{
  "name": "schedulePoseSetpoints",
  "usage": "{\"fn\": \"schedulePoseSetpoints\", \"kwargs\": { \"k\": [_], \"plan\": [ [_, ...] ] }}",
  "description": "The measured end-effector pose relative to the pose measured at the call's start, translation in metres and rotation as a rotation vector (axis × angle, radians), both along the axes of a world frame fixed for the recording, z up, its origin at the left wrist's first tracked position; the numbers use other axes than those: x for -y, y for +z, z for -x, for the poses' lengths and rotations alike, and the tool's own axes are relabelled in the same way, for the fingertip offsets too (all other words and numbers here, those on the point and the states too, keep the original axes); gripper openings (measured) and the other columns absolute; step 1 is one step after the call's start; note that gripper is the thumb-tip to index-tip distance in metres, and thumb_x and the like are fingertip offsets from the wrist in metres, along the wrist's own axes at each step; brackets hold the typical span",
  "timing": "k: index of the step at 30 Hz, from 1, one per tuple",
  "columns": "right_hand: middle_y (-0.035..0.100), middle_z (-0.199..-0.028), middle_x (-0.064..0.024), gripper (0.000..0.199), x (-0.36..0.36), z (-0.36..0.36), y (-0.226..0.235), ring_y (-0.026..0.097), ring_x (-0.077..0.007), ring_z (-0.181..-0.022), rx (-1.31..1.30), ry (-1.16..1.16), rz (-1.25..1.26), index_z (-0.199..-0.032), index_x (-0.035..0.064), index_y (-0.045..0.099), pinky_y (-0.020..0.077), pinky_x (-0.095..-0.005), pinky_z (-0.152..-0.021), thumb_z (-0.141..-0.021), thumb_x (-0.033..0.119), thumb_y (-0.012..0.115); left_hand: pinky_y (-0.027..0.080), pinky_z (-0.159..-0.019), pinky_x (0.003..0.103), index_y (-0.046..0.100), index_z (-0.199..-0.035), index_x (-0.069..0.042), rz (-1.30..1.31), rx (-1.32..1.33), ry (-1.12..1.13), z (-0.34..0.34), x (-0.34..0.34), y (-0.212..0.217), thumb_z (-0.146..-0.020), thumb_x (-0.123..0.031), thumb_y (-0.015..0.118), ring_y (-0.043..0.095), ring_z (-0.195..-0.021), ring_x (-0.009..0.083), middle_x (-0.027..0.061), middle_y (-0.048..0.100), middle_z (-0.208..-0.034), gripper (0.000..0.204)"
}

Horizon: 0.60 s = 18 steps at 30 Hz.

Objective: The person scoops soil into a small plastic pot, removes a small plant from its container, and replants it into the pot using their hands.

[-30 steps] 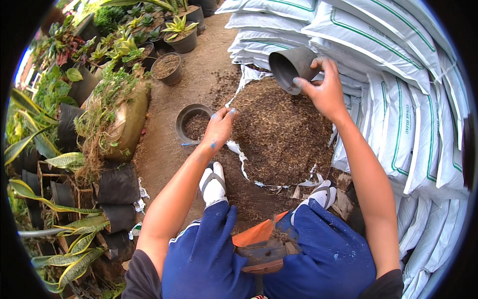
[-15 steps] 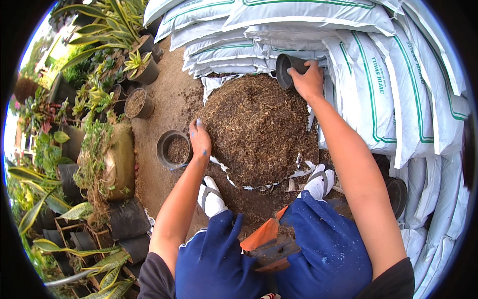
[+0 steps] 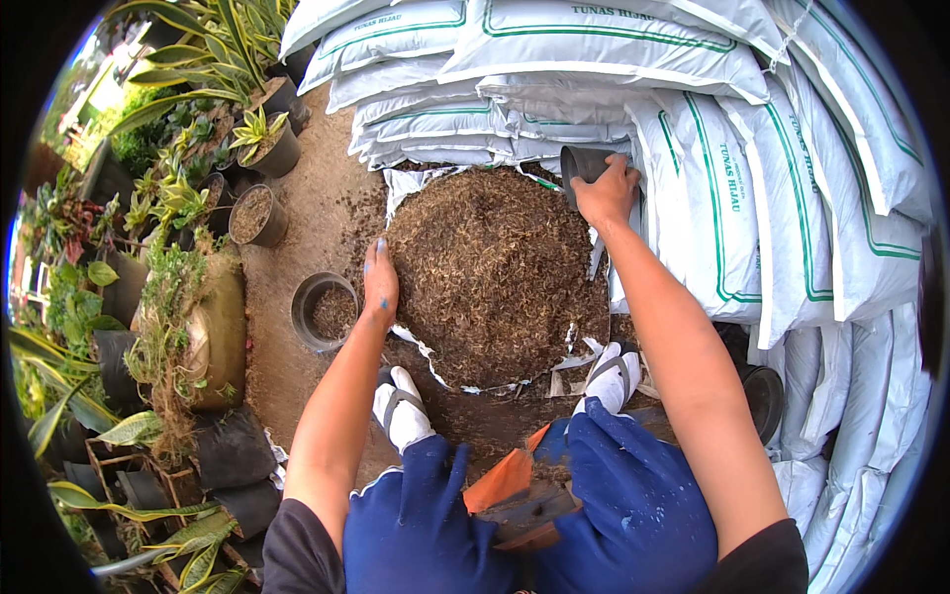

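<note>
A broad mound of brown potting mix (image 3: 495, 282) lies in front of me, with torn white plastic showing round its edge. At the mound's far right side, my right hand (image 3: 607, 191) grips a dark plant pot (image 3: 582, 166) by its rim. The pot is tilted, and its inside cannot be seen well. My left hand (image 3: 380, 280) rests against the mound's left side, fingers stretched out and holding nothing; bluish stains mark it. Just left of that hand a dark pot (image 3: 306, 309) stands on the ground, partly filled with brown mix.
White sacks (image 3: 727, 218) are stacked behind and to the right. Potted plants (image 3: 259, 139) and a filled pot (image 3: 257, 216) line the left side. A black pot (image 3: 762, 401) sits by my right forearm. An orange sheet (image 3: 505, 479) lies between my legs.
The view has shifted slightly, so most things sit a little lower and further left. My right hand still holds the pot at the far right of the mound; my left hand stays by its left side.
</note>
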State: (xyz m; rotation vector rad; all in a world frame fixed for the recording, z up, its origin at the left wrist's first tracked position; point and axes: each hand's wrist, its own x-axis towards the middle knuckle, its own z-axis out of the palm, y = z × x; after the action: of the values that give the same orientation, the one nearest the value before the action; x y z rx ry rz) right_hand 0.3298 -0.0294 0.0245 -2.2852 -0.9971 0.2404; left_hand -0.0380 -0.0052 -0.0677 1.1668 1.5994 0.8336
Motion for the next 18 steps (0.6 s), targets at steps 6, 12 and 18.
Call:
{"fn": "schedulePoseSetpoints", "kwargs": {
  "k": [6, 12, 18],
  "plan": [
    [0.053, -0.135, -0.0272, 0.078, -0.010, 0.000, -0.004, 0.047, -0.0413, -0.132, -0.115, -0.018, -0.035, -0.137, -0.0011, 0.048, 0.0406, -0.0482, -0.111, -0.076, 0.034, 0.081, 0.033, -0.115, 0.039, 0.047, -0.149, 0.000, -0.095, 0.083, 0.003, 0.005, 0.004, 0.008, -0.107, -0.045, 0.039, 0.046, -0.139, 0.0316, 0.0204, 0.050, -0.150, 0.061],
    [0.054, -0.134, -0.0281, 0.075, -0.019, 0.005, -0.015, 0.052, -0.0403, -0.128, -0.312, -0.001, -0.039, -0.135, 0.0006, 0.049, 0.0432, -0.0443, -0.107, -0.072, 0.031, 0.076, 0.033, -0.115, 0.039, 0.047, -0.148, -0.002, -0.106, 0.047, -0.019, 0.005, -0.002, 0.020, -0.107, -0.046, 0.041, 0.047, -0.138, 0.0326, 0.0207, 0.050, -0.150, 0.061],
    [0.056, -0.127, -0.0190, 0.074, -0.027, -0.010, -0.030, 0.061, -0.0303, -0.112, -0.400, 0.072, -0.075, -0.140, 0.0013, 0.042, 0.0553, -0.0428, -0.089, -0.078, 0.026, 0.074, 0.036, -0.113, 0.041, 0.048, -0.147, -0.002, -0.101, 0.043, -0.095, -0.024, -0.015, 0.046, -0.106, -0.049, 0.043, 0.051, -0.135, 0.0344, 0.0205, 0.053, -0.147, 0.062]
  ]
}}
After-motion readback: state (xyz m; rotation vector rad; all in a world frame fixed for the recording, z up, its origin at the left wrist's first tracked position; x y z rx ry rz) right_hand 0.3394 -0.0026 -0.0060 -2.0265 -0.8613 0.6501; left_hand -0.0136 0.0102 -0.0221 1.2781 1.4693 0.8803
